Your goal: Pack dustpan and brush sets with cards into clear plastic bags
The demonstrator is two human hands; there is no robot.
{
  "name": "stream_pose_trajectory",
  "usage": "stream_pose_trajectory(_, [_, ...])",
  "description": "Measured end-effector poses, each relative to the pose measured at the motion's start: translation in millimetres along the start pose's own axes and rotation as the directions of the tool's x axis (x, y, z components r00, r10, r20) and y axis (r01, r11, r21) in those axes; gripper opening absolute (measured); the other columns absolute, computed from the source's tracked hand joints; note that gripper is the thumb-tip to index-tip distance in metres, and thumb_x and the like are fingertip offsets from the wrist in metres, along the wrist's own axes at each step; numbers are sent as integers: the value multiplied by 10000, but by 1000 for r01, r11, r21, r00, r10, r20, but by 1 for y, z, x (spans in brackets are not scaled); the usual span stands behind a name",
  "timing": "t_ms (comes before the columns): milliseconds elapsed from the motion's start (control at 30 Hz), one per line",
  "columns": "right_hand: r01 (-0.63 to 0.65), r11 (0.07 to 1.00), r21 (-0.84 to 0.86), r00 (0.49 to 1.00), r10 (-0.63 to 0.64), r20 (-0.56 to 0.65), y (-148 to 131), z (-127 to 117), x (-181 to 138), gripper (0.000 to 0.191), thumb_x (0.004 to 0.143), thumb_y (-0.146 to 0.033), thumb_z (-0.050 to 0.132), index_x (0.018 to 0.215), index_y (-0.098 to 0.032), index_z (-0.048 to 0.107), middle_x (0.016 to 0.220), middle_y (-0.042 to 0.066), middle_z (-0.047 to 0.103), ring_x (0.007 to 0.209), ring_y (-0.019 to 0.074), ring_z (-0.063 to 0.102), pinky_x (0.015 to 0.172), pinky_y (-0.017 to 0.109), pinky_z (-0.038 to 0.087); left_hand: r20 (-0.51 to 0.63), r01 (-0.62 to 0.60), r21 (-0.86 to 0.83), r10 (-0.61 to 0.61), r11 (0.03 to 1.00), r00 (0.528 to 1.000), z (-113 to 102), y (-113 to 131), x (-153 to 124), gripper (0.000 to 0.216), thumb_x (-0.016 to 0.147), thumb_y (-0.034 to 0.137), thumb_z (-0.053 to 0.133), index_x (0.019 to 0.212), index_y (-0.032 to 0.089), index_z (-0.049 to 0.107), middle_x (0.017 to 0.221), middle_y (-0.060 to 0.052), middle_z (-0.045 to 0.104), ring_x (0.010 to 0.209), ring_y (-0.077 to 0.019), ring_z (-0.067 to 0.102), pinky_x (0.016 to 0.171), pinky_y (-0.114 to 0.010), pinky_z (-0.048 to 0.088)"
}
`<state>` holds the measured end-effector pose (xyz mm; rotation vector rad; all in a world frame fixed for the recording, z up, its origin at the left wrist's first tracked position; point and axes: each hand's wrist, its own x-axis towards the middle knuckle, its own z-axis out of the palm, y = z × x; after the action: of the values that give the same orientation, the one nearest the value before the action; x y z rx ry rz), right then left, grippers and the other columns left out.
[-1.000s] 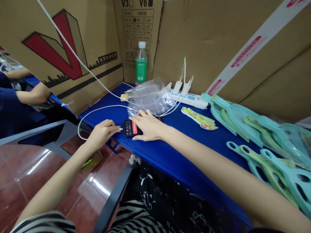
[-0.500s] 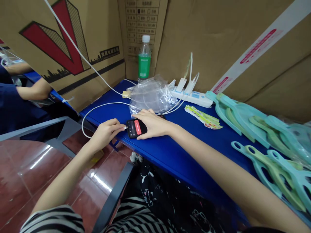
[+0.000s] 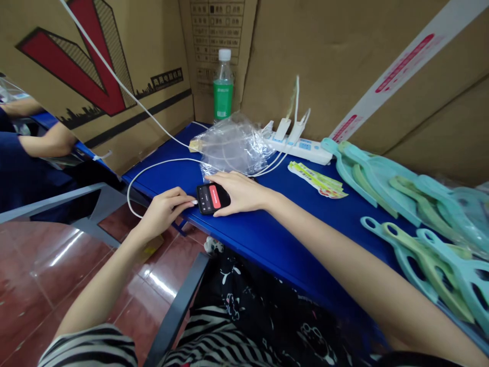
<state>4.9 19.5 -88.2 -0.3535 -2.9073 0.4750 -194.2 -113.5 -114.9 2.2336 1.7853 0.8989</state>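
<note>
A black phone (image 3: 209, 198) with a red patch on its screen lies near the front edge of the blue table (image 3: 263, 224). My right hand (image 3: 239, 191) is wrapped round the phone's far end and holds it. My left hand (image 3: 164, 208) pinches the plug of a white cable (image 3: 153, 168) against the phone's near end. The cable loops left off the table and back toward a white power strip (image 3: 300, 148).
A crumpled clear plastic bag (image 3: 233, 145) lies behind the phone, a green-labelled bottle (image 3: 222, 94) beyond it. Printed cards (image 3: 317, 181) and several teal and green plastic paddles (image 3: 412, 209) fill the right side. Cardboard boxes (image 3: 114, 76) wall the back. Another person's arm (image 3: 46, 142) is at far left.
My left hand has brought the cable plug up to the phone's end, closing the gap seen before. My right hand has lifted and tilted the phone slightly. The view shifted a little.
</note>
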Motion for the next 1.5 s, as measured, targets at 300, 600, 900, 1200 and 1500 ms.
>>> stream_pose_trajectory(300, [-26,1000,-14,999,26,22,-2,-1,-2,856,691,-427,802,1400,-91,458,1339,185,567,1212,335,538,988,468,425,-25,27,-17,-27,999,999,-3,1,2,448,941,540,449,926,203,745,797,-46,653,727,-167,618,702,-273,521])
stream_pose_trajectory(600, [-39,999,-23,998,40,38,-2,-1,-3,902,687,-410,811,1423,-57,427,1351,192,560,1230,333,530,984,440,429,18,-14,-16,14,1000,1000,-2,5,6,443,949,523,442,911,198,741,793,-40,651,709,-154,618,692,-257,515])
stream_pose_trajectory(900, [-35,999,9,999,35,19,0,1,-2,868,686,-403,821,1401,-71,455,1319,194,585,1213,330,538,989,446,428,-45,75,-9,-76,997,996,4,10,7,402,909,515,504,873,195,744,784,-37,685,695,-152,626,680,-252,505])
stream_pose_trajectory(1200, [-61,998,30,987,65,-145,-8,-21,-27,637,807,-384,713,1339,-87,527,1289,181,600,1192,318,554,1003,462,432,12,179,64,-180,982,984,-8,20,13,363,853,503,555,794,190,730,778,-42,707,615,-136,580,609,-237,469])
stream_pose_trajectory(1500, [-556,735,387,751,644,-143,13,-12,-81,535,828,-3,376,1307,-111,588,1194,132,680,1098,253,648,922,424,541,74,131,119,-140,984,987,-11,28,23,340,843,473,481,743,204,664,735,-40,670,626,-156,582,602,-246,465])
